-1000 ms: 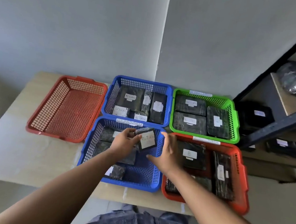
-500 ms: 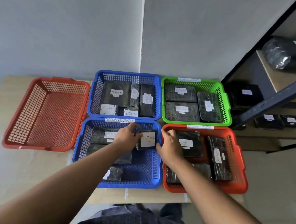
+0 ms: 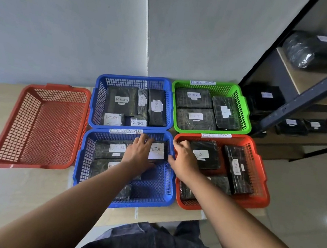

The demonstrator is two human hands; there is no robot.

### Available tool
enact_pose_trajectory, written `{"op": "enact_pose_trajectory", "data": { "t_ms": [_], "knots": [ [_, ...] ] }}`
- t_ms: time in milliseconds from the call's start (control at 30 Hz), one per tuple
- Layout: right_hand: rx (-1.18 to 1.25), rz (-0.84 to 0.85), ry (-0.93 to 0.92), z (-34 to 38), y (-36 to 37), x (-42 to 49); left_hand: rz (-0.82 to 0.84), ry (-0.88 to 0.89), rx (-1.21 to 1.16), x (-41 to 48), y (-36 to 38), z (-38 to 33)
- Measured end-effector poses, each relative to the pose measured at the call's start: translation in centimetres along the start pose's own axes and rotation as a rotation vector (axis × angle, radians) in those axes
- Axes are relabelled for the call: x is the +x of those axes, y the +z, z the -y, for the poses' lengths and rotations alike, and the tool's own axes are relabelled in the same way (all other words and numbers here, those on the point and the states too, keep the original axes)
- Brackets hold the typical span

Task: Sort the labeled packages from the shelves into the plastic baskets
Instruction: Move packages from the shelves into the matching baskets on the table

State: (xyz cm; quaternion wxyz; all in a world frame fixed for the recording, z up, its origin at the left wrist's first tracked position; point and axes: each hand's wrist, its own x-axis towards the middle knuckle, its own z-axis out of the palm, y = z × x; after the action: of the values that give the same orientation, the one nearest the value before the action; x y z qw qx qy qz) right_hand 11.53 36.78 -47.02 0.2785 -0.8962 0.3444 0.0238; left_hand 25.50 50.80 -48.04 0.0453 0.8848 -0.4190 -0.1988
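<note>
1. The left hand (image 3: 138, 151) is down in the near blue basket (image 3: 122, 202). Its fingers are pressed together and bent over the left edge of a black package (image 3: 156, 151) with a white "RETURN" label, gripping it.
2. That package sits in the basket's 1 o'clock corner, with a second labelled package (image 3: 107, 148) just beside it at 9 o'clock.
3. The right hand (image 3: 183, 158) is at the package's 3 o'clock, over the rims where the blue basket meets the right red basket (image 3: 259, 198). Its fingers are curled, but I cannot tell whether they touch the package or only the rim.
4. In the right red basket lie more black packages, one marked "B" (image 3: 209, 163).
5. At 12 o'clock from the hands is the far blue basket (image 3: 135, 78), packed with "RETURN" packages. At 1 o'clock is the green basket (image 3: 245, 120), holding three.
6. At 9 o'clock the left red basket (image 3: 33, 165) rests on the wooden table (image 3: 20, 189).
7. At 3 o'clock the dark shelves (image 3: 306, 98) carry more labelled packages (image 3: 266, 96).
</note>
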Motion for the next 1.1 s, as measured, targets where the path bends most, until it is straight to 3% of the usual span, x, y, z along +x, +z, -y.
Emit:
{"op": "enact_pose_trajectory", "data": {
  "t_ms": [300, 633, 867, 1100],
  "knots": [
    [-0.011, 0.042, -0.008, -0.1, -0.2, 0.4, -0.023, 0.045, 0.171, 0.3, -0.3, 0.1],
    [0.062, 0.03, -0.001, -0.8, -1.0, -0.4, -0.05, -0.017, 0.041, -1.5, -0.8, -1.7],
    [0.099, -0.08, -0.015, -3.4, -5.5, -1.3, -0.2, 0.116, -0.055, -2.9, -3.9, -5.3],
    [0.074, -0.229, -0.037, -10.1, -12.6, -2.8, -0.311, 0.198, -0.084, -3.0, -4.1, -13.5]
  ]
}}
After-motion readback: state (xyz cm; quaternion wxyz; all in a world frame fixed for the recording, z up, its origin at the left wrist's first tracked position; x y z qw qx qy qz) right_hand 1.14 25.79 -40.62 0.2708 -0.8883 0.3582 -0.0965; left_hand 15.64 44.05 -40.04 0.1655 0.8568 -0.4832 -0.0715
